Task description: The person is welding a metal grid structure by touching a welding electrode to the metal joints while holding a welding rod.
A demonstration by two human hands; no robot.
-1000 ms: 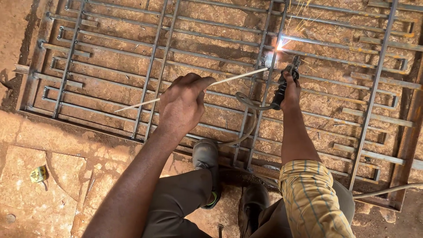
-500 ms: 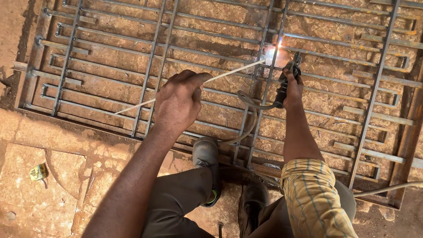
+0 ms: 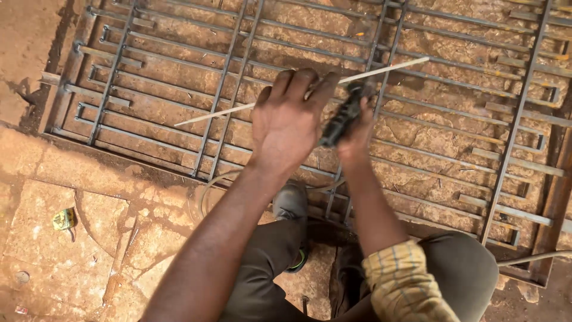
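Welding rod (image 3: pixel 381 70) in left hand (image 3: pixel 290 119), above metal grille (image 3: pixel 465 137).

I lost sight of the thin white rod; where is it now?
In the head view, the white rod lies slanted across the upper middle, pinched in the left hand above the metal grille, beside the right hand's black holder.

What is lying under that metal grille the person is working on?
Under the metal grille, reddish-brown dirt ground shows between the bars. The left hand, holding a thin welding rod, and the right hand, gripping a black electrode holder, cover the patch beneath them.
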